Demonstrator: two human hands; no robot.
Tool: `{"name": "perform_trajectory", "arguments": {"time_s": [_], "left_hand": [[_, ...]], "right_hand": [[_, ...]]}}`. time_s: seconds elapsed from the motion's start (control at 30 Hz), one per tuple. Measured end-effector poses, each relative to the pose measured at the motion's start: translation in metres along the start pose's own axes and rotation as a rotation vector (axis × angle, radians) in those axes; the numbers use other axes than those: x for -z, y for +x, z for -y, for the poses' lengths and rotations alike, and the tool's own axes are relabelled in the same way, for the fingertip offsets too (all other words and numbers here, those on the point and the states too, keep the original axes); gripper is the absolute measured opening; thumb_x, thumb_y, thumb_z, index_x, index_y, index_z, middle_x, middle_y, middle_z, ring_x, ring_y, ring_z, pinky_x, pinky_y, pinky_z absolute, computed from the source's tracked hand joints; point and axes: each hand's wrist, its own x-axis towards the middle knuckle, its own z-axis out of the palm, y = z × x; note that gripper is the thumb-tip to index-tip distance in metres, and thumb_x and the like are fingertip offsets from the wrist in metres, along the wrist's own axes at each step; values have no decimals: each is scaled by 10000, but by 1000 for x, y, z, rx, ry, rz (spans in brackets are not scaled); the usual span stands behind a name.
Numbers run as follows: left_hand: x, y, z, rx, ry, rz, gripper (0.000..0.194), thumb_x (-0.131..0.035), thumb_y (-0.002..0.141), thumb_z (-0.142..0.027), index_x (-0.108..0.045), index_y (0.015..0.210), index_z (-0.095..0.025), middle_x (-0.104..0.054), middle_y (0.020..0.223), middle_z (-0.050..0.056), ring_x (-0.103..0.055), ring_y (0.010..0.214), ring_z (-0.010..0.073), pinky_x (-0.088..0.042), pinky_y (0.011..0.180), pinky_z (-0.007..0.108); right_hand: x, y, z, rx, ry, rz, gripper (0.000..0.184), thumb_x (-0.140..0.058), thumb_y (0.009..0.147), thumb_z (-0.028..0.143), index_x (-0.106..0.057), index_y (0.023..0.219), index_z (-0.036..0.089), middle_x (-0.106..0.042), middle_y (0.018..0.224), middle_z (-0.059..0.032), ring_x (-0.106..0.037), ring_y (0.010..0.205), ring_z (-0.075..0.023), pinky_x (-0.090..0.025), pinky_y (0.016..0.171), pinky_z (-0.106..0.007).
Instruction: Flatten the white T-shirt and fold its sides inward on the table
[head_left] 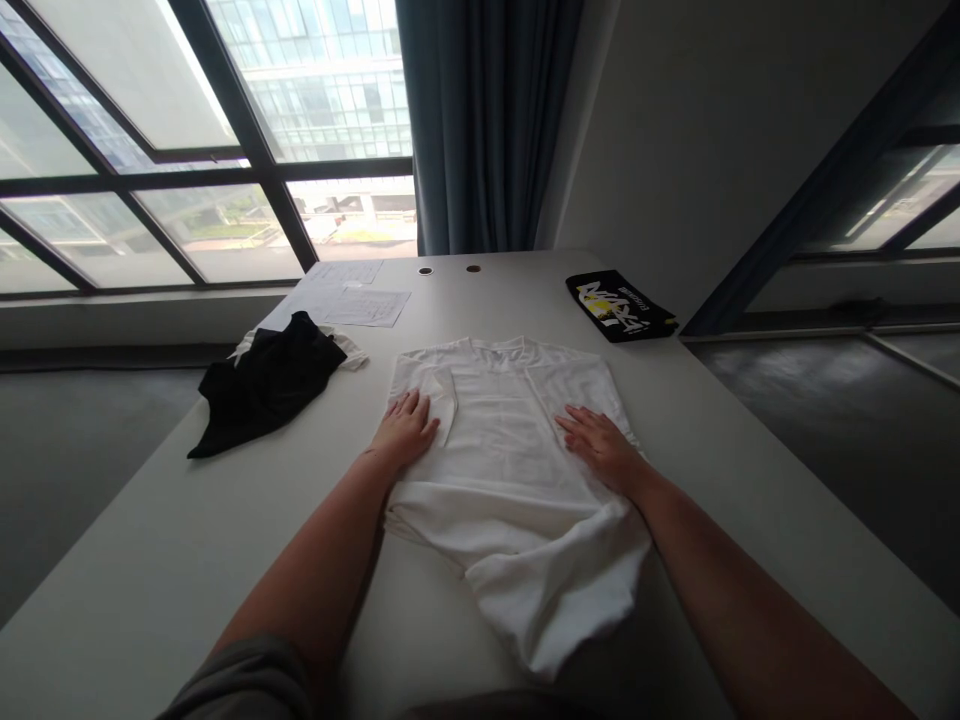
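Observation:
A white T-shirt (499, 430) lies on the table in front of me, its collar toward the far side. Its sleeves are turned inward over the body, and the lower part is bunched and crumpled toward me. On the left side of the shirt, my left hand (405, 430) rests flat on the folded sleeve, fingers stretched out. My right hand (600, 447) lies flat on the right side, fingers spread, pressing the cloth. Neither hand grips the fabric.
A black garment (270, 375) lies over a white cloth (351, 350) at the left. Behind it are paper sheets (367, 307). A black folded item with white and yellow print (619, 305) sits at the table's (720, 480) right edge. Curtains (487, 130) and windows stand beyond.

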Motion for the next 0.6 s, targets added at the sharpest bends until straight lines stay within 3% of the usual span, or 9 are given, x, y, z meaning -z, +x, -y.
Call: {"name": "perform_trajectory", "arguments": {"time_s": [0.27, 0.4, 0.5, 0.6], "left_hand": [[-15, 12, 5, 277, 36, 18, 740, -258, 1032, -528, -267, 1661, -139, -129, 1749, 127, -141, 1619, 298, -160, 1284, 573], [-16, 28, -1, 326, 66, -14, 769, -307, 1004, -507, -337, 1623, -53, -214, 1712, 229, -179, 1603, 370, -135, 1272, 613], [-9, 53, -12, 219, 91, 17, 724, -385, 984, -444, -409, 1581, -35, -293, 1676, 273, -210, 1584, 416, -159, 1262, 607], [1, 80, -24, 8, 72, 107, 624, -405, 998, -419, -445, 1586, -215, -316, 1705, 140, -273, 1575, 345, -228, 1257, 528]], "right_hand": [[4, 0, 6, -13, -14, 7, 542, -371, 1056, 490, -583, 1504, 270, -439, 1644, -96, -363, 1534, -339, -254, 1249, -598], [6, 0, 9, -14, -28, 15, 537, -407, 1039, 466, -586, 1501, 260, -429, 1648, -108, -364, 1533, -344, -255, 1249, -599], [6, 0, 10, -13, -33, 14, 536, -423, 1031, 458, -581, 1505, 264, -432, 1647, -107, -366, 1533, -340, -261, 1247, -597], [5, 1, 10, -13, -33, 15, 539, -428, 1031, 457, -579, 1507, 255, -427, 1649, -111, -364, 1534, -341, -259, 1246, -599]]}}
